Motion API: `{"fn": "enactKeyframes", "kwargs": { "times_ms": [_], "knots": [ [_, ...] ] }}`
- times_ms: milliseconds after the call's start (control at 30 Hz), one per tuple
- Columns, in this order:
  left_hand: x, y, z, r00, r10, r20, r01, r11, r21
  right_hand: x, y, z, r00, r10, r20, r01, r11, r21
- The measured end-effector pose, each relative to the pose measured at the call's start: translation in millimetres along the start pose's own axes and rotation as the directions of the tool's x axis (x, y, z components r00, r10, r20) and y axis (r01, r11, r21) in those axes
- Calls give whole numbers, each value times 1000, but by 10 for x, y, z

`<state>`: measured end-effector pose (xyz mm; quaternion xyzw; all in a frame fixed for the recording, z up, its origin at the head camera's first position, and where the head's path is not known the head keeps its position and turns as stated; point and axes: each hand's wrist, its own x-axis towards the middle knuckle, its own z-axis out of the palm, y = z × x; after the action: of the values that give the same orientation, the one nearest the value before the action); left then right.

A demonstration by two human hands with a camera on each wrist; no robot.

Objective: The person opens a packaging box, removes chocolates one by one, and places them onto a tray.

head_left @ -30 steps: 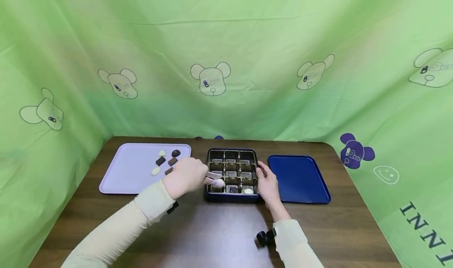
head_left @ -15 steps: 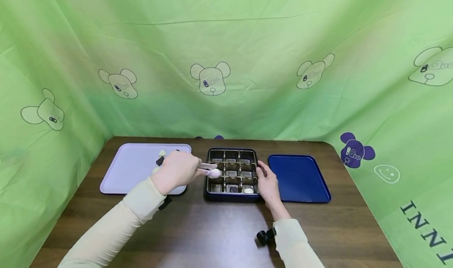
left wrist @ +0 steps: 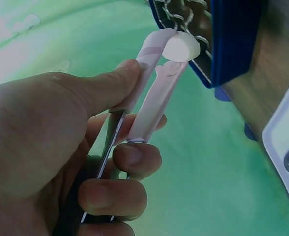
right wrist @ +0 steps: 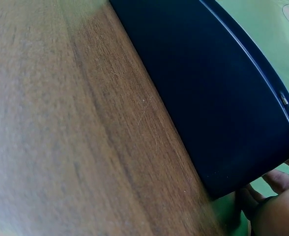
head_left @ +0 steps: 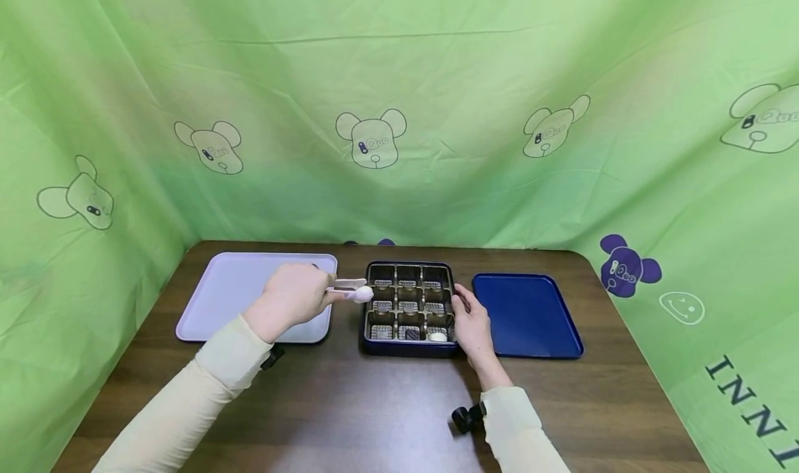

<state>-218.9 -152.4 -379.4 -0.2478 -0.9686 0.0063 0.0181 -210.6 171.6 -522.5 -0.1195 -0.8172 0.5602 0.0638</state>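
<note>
Left hand lifts a white chocolate in the tongs, right hand steadies the box

The left hand [head_left: 293, 298] grips pink tongs [head_left: 347, 292], whose tips pinch a white chocolate [head_left: 364, 293] in the air between the lilac tray [head_left: 231, 299] and the divided box [head_left: 410, 309]. The right hand [head_left: 472, 324] rests against the box's right edge, fingers loosely bent; the blue tray [head_left: 527, 313] lies just beside on the bench [head_left: 374, 403].

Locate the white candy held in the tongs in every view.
Head: white candy left of centre, beside the box's left wall.
Left wrist: top centre, between the tong tips.
Right wrist: not in it.
Shared landmark: dark blue compartment box.
</note>
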Motion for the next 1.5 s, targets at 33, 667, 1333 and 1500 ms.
{"fn": "enactKeyframes", "kwargs": {
  "times_ms": [33, 667, 1333, 1500],
  "knots": [
    [-7, -18, 2, 1000, -4, 3, 4, 1000, -3, 2, -1, 0, 1000, -2, 0, 2, 1000, 1],
    [-213, -344, 129, 994, -64, -89, 61, 998, -34, 15, 22, 33, 999, -30, -20, 30, 1000, 8],
    [-428, -579, 309, 980, -189, -67, 182, 978, -101, -21, 44, 29, 1000, -14, -28, 15, 1000, 22],
    [-458, -640, 320, 976, -213, -38, 206, 970, -128, -14, 25, 23, 999, -19, -36, 20, 999, 29]
  ]
}}
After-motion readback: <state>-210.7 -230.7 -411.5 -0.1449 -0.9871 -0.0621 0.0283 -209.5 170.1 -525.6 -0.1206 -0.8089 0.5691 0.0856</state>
